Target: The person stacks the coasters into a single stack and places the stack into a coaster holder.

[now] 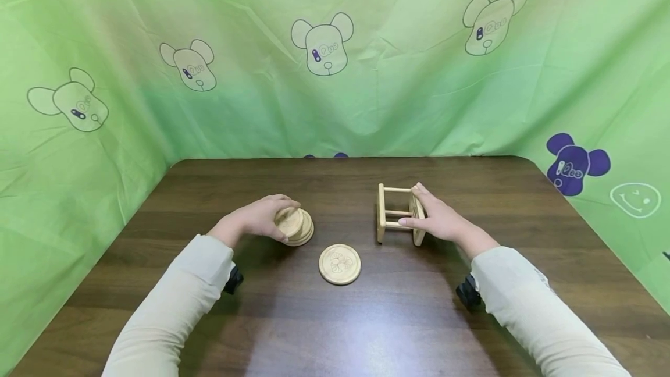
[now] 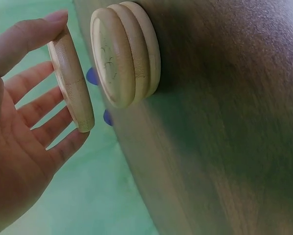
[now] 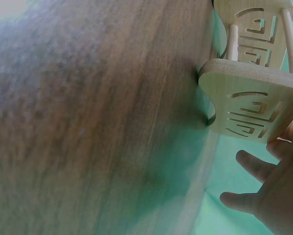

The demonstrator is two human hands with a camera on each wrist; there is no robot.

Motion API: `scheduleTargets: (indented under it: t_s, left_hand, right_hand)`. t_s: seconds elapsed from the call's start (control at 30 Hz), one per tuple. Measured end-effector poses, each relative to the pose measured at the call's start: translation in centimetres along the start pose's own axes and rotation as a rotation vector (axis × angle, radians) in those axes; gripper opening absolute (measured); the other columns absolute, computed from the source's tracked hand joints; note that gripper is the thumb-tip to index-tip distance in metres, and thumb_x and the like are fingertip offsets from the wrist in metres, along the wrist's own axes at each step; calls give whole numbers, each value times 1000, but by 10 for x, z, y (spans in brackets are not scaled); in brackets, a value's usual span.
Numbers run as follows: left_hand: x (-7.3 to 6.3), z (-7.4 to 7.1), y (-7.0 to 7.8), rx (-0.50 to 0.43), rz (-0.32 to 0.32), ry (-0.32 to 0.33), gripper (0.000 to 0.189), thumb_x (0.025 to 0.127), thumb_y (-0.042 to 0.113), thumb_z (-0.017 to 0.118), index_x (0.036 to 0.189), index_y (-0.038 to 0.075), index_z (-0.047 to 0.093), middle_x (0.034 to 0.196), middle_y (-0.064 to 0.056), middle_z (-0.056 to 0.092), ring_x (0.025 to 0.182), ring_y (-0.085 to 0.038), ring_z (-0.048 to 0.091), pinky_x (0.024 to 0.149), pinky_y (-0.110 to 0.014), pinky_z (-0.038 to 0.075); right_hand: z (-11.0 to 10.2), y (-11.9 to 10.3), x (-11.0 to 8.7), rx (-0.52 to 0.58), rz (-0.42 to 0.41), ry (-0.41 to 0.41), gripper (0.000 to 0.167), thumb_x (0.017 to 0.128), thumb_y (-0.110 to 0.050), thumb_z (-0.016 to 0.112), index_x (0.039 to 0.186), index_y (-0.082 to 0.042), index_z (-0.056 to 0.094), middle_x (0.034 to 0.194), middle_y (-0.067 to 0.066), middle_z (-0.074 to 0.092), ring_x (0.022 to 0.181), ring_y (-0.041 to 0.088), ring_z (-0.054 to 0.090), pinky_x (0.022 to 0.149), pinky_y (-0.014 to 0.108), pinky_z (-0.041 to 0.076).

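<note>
My left hand (image 1: pixel 256 218) grips a round wooden coaster (image 2: pixel 70 81) by its edge, thumb on one side and fingertips on the other. That coaster is tilted and apart from a stack of three wooden coasters (image 2: pixel 114 63) close by, the outermost with a line drawing on its face. One more coaster (image 1: pixel 339 264), engraved with a flower-like pattern, lies flat near the table's middle. My right hand (image 1: pixel 442 221) holds the right end panel of a wooden coaster rack (image 1: pixel 381 214), which stands on the table. Cut-out line patterns mark the rack's panels, joined by round rods.
The dark wood-grain table (image 1: pixel 335 330) reflects light at its front. Behind it and along both sides hangs a green cloth (image 1: pixel 251 103) printed with cartoon mouse heads. Black wrist-worn cameras sit below both pale sleeves (image 1: pixel 173 301).
</note>
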State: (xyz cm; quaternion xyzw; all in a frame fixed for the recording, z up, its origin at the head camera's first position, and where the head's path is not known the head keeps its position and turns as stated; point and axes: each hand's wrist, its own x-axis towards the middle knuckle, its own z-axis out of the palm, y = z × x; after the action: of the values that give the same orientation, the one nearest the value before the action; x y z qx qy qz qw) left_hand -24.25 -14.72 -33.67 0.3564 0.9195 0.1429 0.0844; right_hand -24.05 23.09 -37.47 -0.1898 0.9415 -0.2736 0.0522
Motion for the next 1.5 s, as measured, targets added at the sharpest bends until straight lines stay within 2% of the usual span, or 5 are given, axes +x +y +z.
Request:
scheduleTargets:
  t_s: [0.47, 0.83, 1.5]
  left_hand:
    - [14, 10, -7, -13, -18, 2, 71, 60, 17, 72, 123, 1, 45, 120, -17, 44, 111, -29, 39, 90, -37, 33]
    - [22, 14, -6, -17, -49, -30, 70, 62, 16, 71, 125, 1, 43, 122, -16, 42, 113, -29, 36, 91, -38, 31]
    - [24, 17, -6, -32, -93, -78, 71, 64, 15, 72, 126, 3, 42, 124, -17, 39, 115, -31, 33, 92, -40, 29]
  right_hand:
    - [0, -3, -2, 2, -2, 7, 93, 76, -50, 56, 135, 6, 10, 140, 23, 1, 126, 37, 5, 97, 51, 11]
    - [0, 0, 0, 4, -5, 10, 92, 77, -50, 56, 135, 5, 11, 140, 23, 0, 126, 37, 6, 97, 51, 12]
    - [0, -1, 0, 16, -2, 0, 93, 76, -49, 56, 136, 5, 9, 140, 22, -1, 126, 36, 5, 97, 51, 11]
